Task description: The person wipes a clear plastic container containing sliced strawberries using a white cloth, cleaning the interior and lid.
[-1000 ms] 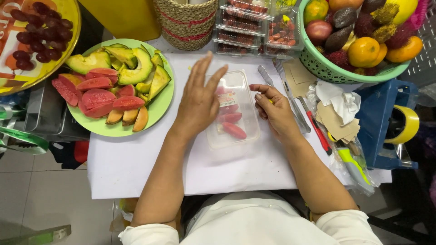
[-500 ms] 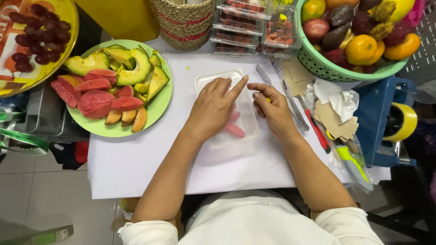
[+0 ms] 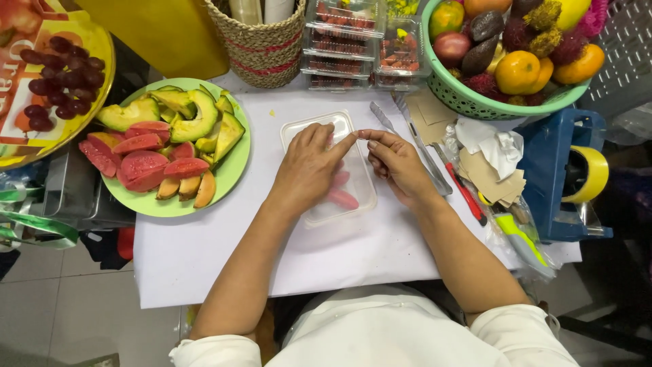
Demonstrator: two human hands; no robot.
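A clear plastic tray (image 3: pixel 307 129) lies on the white board (image 3: pixel 217 258) in the middle, with pink fruit slices (image 3: pixel 343 198) inside. My left hand (image 3: pixel 309 166) rests flat over the tray, fingers stretched toward its far right corner. My right hand (image 3: pixel 397 163) sits at the tray's right edge, fingertips meeting those of the left hand. Whether either hand grips the tray or only presses on it is not clear.
A green plate (image 3: pixel 231 173) of avocado and red fruit slices sits left. A green basket (image 3: pixel 475 105) of whole fruit is at the back right, stacked clear boxes (image 3: pixel 343 47) and a woven basket (image 3: pixel 261 51) behind. Knives (image 3: pixel 424 153), paper scraps and yellow tape (image 3: pixel 584 173) lie right.
My left hand slid right and forward across the tray, fingers closing together. My right hand moved in toward it until the fingertips met at the tray's far right side.
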